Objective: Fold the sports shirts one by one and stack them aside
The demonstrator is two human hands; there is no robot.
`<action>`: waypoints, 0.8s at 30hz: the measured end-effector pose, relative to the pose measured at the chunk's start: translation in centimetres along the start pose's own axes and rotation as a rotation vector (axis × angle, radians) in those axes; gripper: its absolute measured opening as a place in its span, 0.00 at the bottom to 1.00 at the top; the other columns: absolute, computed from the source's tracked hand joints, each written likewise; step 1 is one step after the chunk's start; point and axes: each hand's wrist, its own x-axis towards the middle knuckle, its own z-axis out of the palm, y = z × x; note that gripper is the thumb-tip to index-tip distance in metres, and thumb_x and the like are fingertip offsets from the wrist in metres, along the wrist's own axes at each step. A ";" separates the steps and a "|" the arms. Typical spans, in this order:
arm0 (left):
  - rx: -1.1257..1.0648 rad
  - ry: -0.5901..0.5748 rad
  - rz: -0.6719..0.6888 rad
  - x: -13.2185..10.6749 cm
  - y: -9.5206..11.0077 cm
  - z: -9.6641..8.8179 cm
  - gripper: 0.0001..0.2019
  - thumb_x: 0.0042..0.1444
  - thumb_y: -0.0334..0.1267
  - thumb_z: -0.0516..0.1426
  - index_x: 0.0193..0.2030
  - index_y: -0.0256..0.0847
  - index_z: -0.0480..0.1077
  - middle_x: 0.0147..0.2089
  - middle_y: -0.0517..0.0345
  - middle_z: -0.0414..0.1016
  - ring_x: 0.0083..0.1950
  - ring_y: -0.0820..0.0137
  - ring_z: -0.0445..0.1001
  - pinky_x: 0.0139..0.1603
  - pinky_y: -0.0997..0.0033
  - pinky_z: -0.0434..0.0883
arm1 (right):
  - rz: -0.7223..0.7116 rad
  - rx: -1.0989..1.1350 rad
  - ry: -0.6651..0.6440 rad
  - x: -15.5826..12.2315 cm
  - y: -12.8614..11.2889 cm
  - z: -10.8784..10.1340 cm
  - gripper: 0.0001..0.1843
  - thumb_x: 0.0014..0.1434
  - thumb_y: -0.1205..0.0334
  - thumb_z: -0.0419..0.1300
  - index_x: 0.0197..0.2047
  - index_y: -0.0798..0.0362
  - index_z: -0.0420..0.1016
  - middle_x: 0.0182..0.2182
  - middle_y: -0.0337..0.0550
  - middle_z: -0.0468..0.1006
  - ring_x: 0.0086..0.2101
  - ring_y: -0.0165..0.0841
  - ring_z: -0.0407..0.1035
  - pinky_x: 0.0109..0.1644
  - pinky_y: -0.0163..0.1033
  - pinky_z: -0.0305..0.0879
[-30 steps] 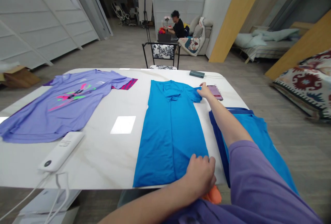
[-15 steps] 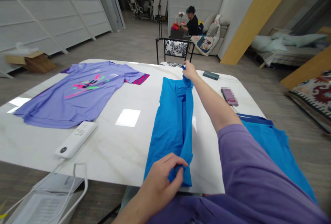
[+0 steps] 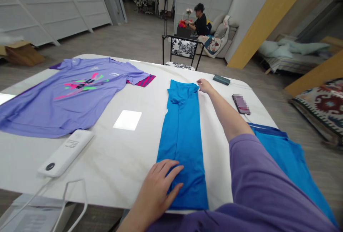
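A bright blue garment [image 3: 189, 135], which looks like a T-shirt, lies on the white table [image 3: 125, 153] in a long narrow strip. One layer is folded over it, its edge running lengthwise near the middle, with bunched cloth at the far end. My left hand [image 3: 162, 183] rests on the near left part, fingers spread on the cloth. At the far right corner is my right hand [image 3: 204, 86], its fingertips slightly apart at the garment's edge. A lilac T-shirt [image 3: 88, 103] with a bright print lies spread out at the left.
A white power strip [image 3: 66, 153] with a cable lies at the near left. On the right are a phone [image 3: 241, 104], a dark box-shaped device [image 3: 221, 79] and another blue garment [image 3: 284, 153]. Beyond the table stand a chair [image 3: 183, 48] and a seated person [image 3: 200, 21].
The raised right side of the blue garment now lies flat across it. My right hand has lowered to the far right corner. My left hand has gone from pinching cloth to lying spread.
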 end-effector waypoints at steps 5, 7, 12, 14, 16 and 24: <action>0.158 -0.062 0.153 1.0 -1.6 1.6 0.42 0.68 0.47 0.68 0.86 0.60 0.63 0.87 0.61 0.62 0.84 0.45 0.69 0.79 0.36 0.78 | -0.056 -0.039 0.011 1.8 2.9 0.2 0.19 0.74 0.62 0.64 0.64 0.57 0.84 0.66 0.61 0.79 0.52 0.42 0.82 0.69 0.49 0.77; 0.159 -0.092 0.152 0.8 -2.1 2.0 0.45 0.67 0.48 0.67 0.88 0.63 0.58 0.88 0.63 0.60 0.84 0.45 0.70 0.78 0.37 0.79 | -0.155 -0.060 -0.003 2.8 3.9 0.2 0.14 0.69 0.59 0.70 0.55 0.55 0.87 0.62 0.58 0.81 0.59 0.44 0.78 0.74 0.50 0.72; 0.107 -0.157 0.141 0.9 -3.4 3.0 0.54 0.63 0.51 0.69 0.90 0.71 0.46 0.87 0.65 0.59 0.81 0.42 0.73 0.76 0.35 0.80 | -0.233 0.092 -0.059 4.4 5.0 0.2 0.15 0.69 0.51 0.68 0.50 0.53 0.83 0.54 0.53 0.85 0.44 0.39 0.77 0.58 0.46 0.79; 0.107 -0.162 0.145 1.1 -3.9 3.4 0.57 0.62 0.53 0.70 0.90 0.72 0.42 0.86 0.65 0.59 0.80 0.42 0.75 0.74 0.36 0.82 | -0.191 0.176 -0.141 4.9 5.0 0.0 0.20 0.69 0.45 0.68 0.52 0.52 0.81 0.53 0.50 0.86 0.38 0.34 0.75 0.49 0.42 0.78; 0.113 -0.155 0.152 1.3 -4.1 3.6 0.57 0.64 0.57 0.69 0.90 0.71 0.39 0.85 0.65 0.61 0.78 0.42 0.77 0.72 0.37 0.84 | -0.190 0.166 -0.229 5.5 5.0 -0.5 0.24 0.64 0.41 0.72 0.51 0.52 0.83 0.53 0.50 0.87 0.37 0.34 0.74 0.48 0.41 0.77; 0.135 -0.167 0.131 2.0 -4.2 3.3 0.52 0.69 0.66 0.65 0.88 0.76 0.36 0.81 0.69 0.69 0.74 0.47 0.81 0.68 0.48 0.87 | -0.297 0.200 -0.373 8.1 5.5 -1.7 0.29 0.59 0.35 0.74 0.50 0.51 0.83 0.44 0.45 0.85 0.40 0.35 0.72 0.45 0.39 0.69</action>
